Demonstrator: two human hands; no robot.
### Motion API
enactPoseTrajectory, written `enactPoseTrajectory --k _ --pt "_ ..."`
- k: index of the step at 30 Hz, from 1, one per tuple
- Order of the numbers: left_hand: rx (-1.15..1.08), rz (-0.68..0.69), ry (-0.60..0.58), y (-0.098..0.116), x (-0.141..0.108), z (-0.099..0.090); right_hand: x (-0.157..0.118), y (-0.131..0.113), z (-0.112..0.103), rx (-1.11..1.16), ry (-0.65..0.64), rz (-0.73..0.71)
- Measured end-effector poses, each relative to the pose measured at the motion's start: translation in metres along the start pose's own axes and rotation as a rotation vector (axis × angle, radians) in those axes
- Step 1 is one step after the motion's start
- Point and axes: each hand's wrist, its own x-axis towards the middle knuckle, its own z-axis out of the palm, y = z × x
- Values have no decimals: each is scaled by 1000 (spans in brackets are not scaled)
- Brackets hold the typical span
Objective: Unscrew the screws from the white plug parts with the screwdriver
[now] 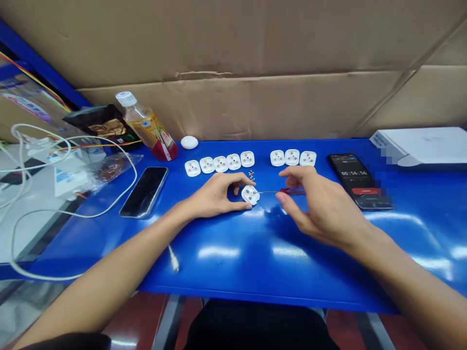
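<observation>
Okay, left grip [219, 194] is narrow, thumb and fingers pinching a white plug-like piece [250, 195] by its left side, at mid tabletop [237, 267]. Open face is up, metal fittings visible inside. Right grip [324, 204] has a red-handled screwdriver [292, 191], thumb and index spread either side of the handle, so the hold looks loose. Shaft is roughly level, tip at the piece's right edge; can't tell if it's seated on a screw.

Just behind the piece: a small heap of loose screws [251, 175]. Further back, two groups of similar pieces, open side up: a row of five [220, 164] to the left, a row of three [292, 157] to the right, gap between.

Progress: the one in hand looks mid-work, the other eight parked. My read is one row is done and the other pending, but I can't tell which; screw details are too small. Loose screws are still out, so I'd call it partway.

Outer stuff: phone running a timer [355, 177] right of the short row, white box [430, 141] beyond it. On the left, a dark-screened phone [145, 192], a drink bottle [151, 129] behind it, and a white cable [105, 214] looping across.
</observation>
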Motion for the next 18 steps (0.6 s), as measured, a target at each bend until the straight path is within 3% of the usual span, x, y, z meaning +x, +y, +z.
enactPoseTrajectory --k 8,14,18 --pt "12 7 2 -2 0 0 0 -1 0 94 -9 -98" --pt "14 6 7 0 0 0 -2 1 0 -53 -6 -4" --pt "16 3 4 0 0 -1 -1 2 1 36 -6 -89"
